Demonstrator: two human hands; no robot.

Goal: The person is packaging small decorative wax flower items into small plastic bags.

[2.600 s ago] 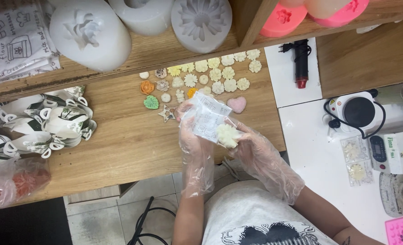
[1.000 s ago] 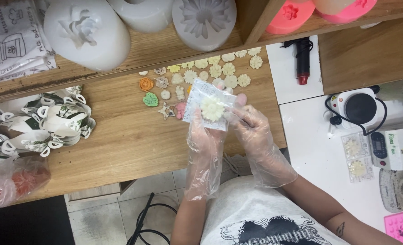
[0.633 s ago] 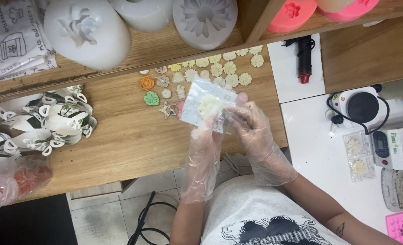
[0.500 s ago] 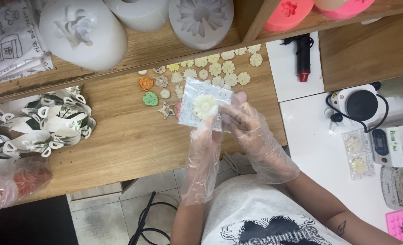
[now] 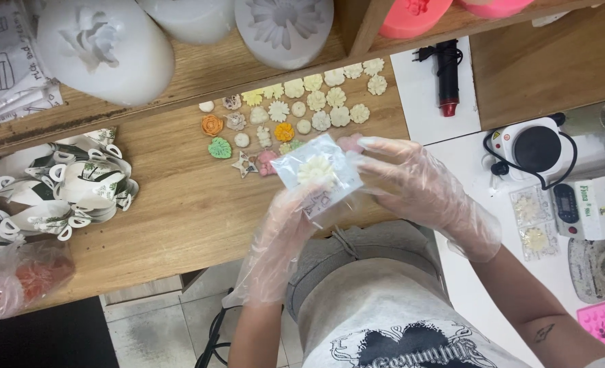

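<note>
Both my hands wear loose clear plastic gloves. Together they hold a small clear plastic bag [image 5: 319,170] with a cream flower-shaped piece [image 5: 316,170] inside it, just above the front edge of the wooden table [image 5: 180,204]. My left hand [image 5: 295,218] grips the bag from below. My right hand [image 5: 401,180] holds its right side with the fingers pressed on it. Right behind the bag lie several small moulded flowers and shapes [image 5: 295,109] in cream, yellow, orange, green and pink.
White silicone moulds [image 5: 101,44] and pink moulds [image 5: 411,13] stand on the shelf at the back. Folded patterned packets [image 5: 64,187] pile up at left. A black-and-red tool [image 5: 447,75], a small hot plate [image 5: 537,146], a scale [image 5: 581,208] and bagged flowers [image 5: 530,221] sit at right.
My hands have raised the bag with the cream flower toward the table, and my right-hand fingers have shifted along the bag's right edge. The flower now sits at the bag's middle.
</note>
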